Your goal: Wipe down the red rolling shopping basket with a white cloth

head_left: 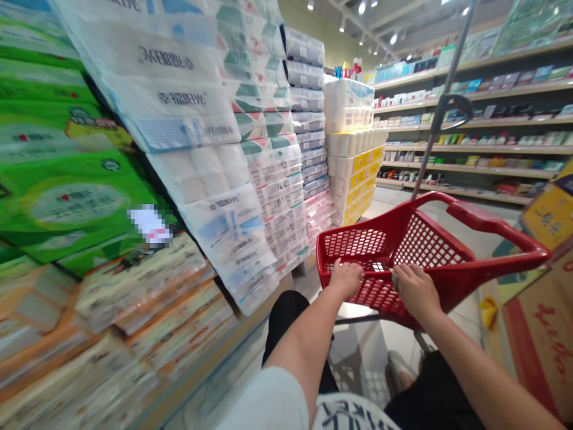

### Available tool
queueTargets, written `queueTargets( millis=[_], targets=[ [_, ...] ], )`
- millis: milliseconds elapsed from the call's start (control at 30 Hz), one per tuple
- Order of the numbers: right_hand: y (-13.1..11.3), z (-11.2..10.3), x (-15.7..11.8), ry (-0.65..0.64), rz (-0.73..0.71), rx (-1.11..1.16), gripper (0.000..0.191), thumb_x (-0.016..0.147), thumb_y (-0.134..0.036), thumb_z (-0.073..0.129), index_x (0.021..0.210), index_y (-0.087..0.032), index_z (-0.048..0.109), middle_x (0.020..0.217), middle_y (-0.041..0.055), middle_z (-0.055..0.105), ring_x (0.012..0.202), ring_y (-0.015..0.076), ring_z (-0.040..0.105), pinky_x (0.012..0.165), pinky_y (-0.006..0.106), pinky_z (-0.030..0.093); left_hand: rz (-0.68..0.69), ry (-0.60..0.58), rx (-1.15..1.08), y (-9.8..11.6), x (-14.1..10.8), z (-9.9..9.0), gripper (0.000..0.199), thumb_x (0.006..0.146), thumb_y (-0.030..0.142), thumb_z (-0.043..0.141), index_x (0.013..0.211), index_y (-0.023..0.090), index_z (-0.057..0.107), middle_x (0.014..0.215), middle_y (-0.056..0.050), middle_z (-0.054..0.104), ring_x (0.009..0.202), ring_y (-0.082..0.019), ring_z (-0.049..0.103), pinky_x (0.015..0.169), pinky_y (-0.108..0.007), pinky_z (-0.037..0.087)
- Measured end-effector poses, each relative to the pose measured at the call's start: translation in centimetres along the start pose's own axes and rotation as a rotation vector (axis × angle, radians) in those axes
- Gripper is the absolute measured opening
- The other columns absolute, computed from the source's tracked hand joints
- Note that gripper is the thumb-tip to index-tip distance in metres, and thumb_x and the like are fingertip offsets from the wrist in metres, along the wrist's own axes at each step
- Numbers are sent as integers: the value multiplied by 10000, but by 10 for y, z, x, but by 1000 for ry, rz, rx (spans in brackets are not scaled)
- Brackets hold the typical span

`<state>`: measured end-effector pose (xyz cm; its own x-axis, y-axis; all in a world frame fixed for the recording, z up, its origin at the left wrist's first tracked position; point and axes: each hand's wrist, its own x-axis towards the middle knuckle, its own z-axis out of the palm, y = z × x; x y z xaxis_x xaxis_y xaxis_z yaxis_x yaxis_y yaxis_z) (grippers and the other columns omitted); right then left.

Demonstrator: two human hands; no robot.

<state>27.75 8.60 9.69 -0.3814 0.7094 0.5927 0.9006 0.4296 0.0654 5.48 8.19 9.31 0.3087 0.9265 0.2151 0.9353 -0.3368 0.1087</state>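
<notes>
A red plastic shopping basket with perforated walls stands in front of me, its thick handle arching out to the right. My left hand is closed over the near rim, fingers curled to the inside. On the same rim, a little to the right, my right hand is closed too; something pale shows by its thumb, too small to make out. Only a small part of the basket's inside shows between and above my hands, with the mesh floor visible there.
Stacked packs of toilet paper rise on the left, beside green tissue packs and orange-edged packs. A grey pole stands behind the basket. Cardboard boxes line the right side. Stocked shelves fill the back.
</notes>
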Motion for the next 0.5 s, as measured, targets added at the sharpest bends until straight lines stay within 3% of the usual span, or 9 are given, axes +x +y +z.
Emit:
queueTargets(
  millis=[100,200,367,500],
  targets=[
    [11,2,-2,1,-43,25,271,824,-143,496,1049,-195,638,1102,82,660,1058,255,513,824,366,395,-19,-3,15,-1,-1,-2,269,962,320,334,1042,235,576,1101,-21,654,1027,-185,561,1078,-472,270],
    [17,1,-2,71,77,0,241,832,-158,493,1016,-184,647,1067,106,664,1057,278,500,857,383,393,-18,-2,22,-1,-2,-4,275,967,326,324,1056,249,572,1123,0,650,1047,-178,550,1085,-456,258],
    [10,-12,2,-56,0,90,267,850,-125,489,1048,-205,648,1121,61,652,1060,242,489,885,331,404,-12,17,6,-2,-2,-6,287,969,293,302,1071,252,567,1169,-8,637,1104,-191,524,1089,-460,229],
    [13,-18,7,-10,189,102,230,859,-123,499,1011,-192,656,1095,70,656,1075,244,477,885,334,411,2,32,-2,-5,4,-3,266,960,295,332,1081,255,565,1180,-24,635,1119,-209,521,1090,-476,205]
  ],
)
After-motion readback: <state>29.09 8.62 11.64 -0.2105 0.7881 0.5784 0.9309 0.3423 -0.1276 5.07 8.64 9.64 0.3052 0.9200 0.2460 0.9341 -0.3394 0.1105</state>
